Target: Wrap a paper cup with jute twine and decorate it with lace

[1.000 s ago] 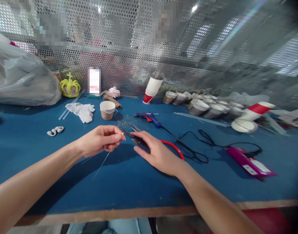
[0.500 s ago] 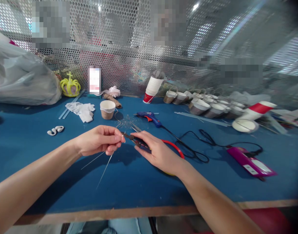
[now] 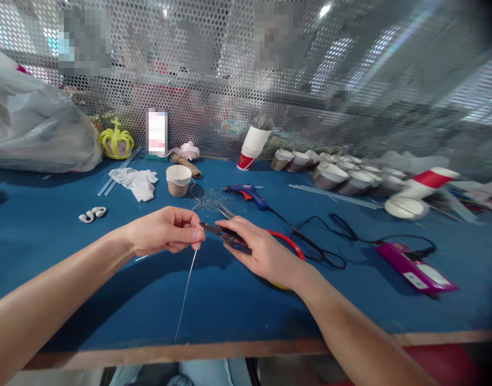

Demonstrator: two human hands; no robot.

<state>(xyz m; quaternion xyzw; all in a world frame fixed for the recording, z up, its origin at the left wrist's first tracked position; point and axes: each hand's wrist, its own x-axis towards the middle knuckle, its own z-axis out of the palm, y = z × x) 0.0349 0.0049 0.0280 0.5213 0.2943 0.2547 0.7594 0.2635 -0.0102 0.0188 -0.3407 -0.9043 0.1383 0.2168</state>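
My left hand point(image 3: 169, 230) is closed in a pinch on a thin metal wire point(image 3: 187, 289), whose long end hangs down toward the table's front edge. Dark-handled pliers point(image 3: 225, 236) are gripped in my right hand point(image 3: 262, 249). Their jaws meet my left fingertips at the wire; whether they bite on it is hidden by the fingers. A short bit of wire point(image 3: 142, 258) shows below my left wrist. Scissors point(image 3: 286, 244) with a red and yellow handle lie partly under my right hand, blades pointing away.
Beyond the hands stand a paper-lined brown cup point(image 3: 178, 182) and a blue glue gun point(image 3: 248, 195), its cord running to a purple power strip point(image 3: 415, 265). Stacked paper cups point(image 3: 254, 145) and several small buckets point(image 3: 330, 174) line the back. White earbuds point(image 3: 92, 214) lie left.
My left hand has turned, so the long wire hangs more steeply and reaches nearer the table edge. The second wire end is now mostly hidden behind my hand. The pliers stay close to the fingertips.
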